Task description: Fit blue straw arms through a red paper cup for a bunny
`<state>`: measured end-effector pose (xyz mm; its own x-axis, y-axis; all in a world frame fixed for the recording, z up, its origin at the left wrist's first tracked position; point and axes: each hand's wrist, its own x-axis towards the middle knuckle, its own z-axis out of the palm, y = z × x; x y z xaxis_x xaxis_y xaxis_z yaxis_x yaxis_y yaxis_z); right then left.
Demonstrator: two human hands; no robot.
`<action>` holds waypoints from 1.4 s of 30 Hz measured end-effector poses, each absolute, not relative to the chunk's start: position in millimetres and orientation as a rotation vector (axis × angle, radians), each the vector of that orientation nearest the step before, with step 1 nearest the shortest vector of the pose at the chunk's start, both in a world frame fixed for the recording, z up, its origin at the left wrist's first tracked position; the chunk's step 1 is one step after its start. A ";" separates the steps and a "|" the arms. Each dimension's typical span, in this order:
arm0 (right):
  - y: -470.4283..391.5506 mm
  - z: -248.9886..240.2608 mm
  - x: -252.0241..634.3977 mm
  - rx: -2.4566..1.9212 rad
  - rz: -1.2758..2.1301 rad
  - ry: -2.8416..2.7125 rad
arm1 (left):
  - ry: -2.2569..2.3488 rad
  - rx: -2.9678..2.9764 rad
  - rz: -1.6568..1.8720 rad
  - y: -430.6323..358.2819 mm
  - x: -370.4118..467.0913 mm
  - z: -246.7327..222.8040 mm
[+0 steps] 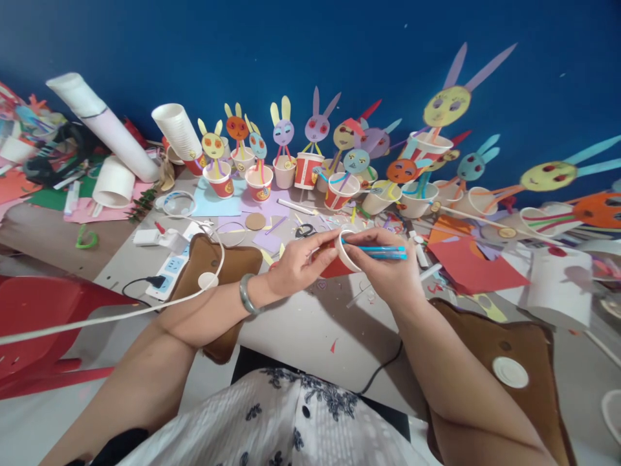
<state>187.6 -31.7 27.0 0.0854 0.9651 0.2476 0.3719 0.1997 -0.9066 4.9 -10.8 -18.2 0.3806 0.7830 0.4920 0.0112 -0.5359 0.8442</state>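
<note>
A red paper cup (332,264) with a white rim lies on its side in my hands, mouth toward the right. My left hand (303,262) wraps round its outer wall, fingers and thumb closed. A slim blue pen (388,252) is pinched in my right hand (392,275). The pen points left into the cup's mouth, and my right fingers touch the rim. Whether its tip meets the inner wall is hidden. Just beyond my hands stand paper cups with rabbit-faced paper figures, among them a blue-faced one (356,160).
Paper scraps and a brown disc (255,222) lie behind my hands. A white cable crosses over my left forearm from a power strip (171,266). Brown cushions (504,343) flank me. Red paper (478,264) lies right; a paper roll (114,181) and a red chair (43,323) are left.
</note>
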 end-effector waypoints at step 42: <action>-26.7 31.0 201.4 -1.318 0.607 -1.649 | 0.760 1.613 1.406 4.9 2.4 -14.2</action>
